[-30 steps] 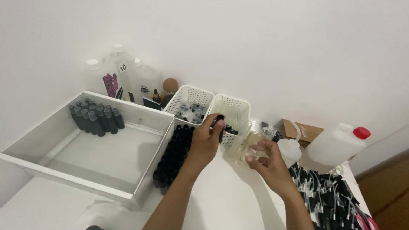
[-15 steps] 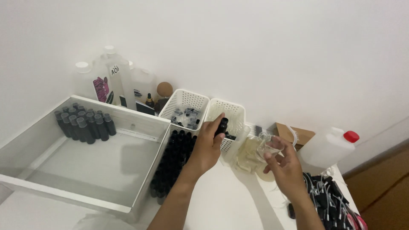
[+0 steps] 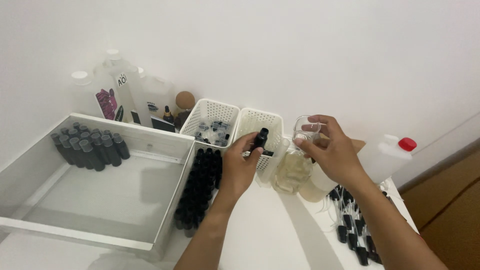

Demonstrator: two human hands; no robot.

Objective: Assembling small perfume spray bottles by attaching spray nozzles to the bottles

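While our left hand point(image 3: 239, 165) pinches a small black bottle point(image 3: 259, 139) upright over the white basket point(image 3: 260, 131) | our right hand point(image 3: 334, 152) grips the clear flask point(image 3: 299, 160) by its neck, at 3 o'clock, just beside | the bottle's long axis vertical, mouth up.

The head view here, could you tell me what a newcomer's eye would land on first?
At centre, the left hand holds a small black bottle upright beside a clear glass flask of pale liquid, which the right hand grips at the neck. Left of them, a big white tray holds a cluster of dark bottles in its far corner.
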